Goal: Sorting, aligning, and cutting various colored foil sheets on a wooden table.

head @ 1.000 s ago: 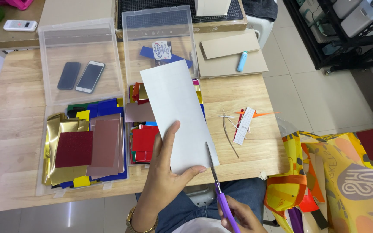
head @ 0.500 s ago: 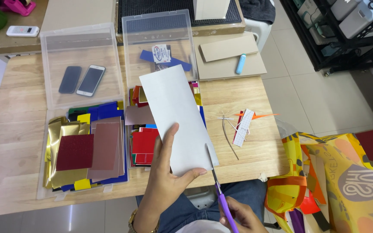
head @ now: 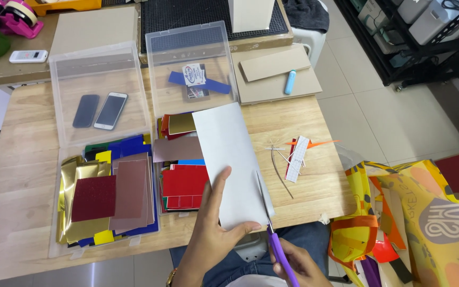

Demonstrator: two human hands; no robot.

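White and plain, the paper sheet (head: 230, 165) was a long rectangle held tilted above the wooden surface (head: 22, 191), its lower end over the near edge. Left of the sheet lay a clear tray of coloured foil cards (head: 107, 196); right of it lay thin paper offcuts (head: 296, 157). The left hand (head: 213, 234) was closed in a pinch on the sheet's lower edge, thumb on top. The right hand (head: 296, 266) was curled round purple-handled scissors (head: 272, 228), whose blades were slightly parted and stood in the sheet's right side.
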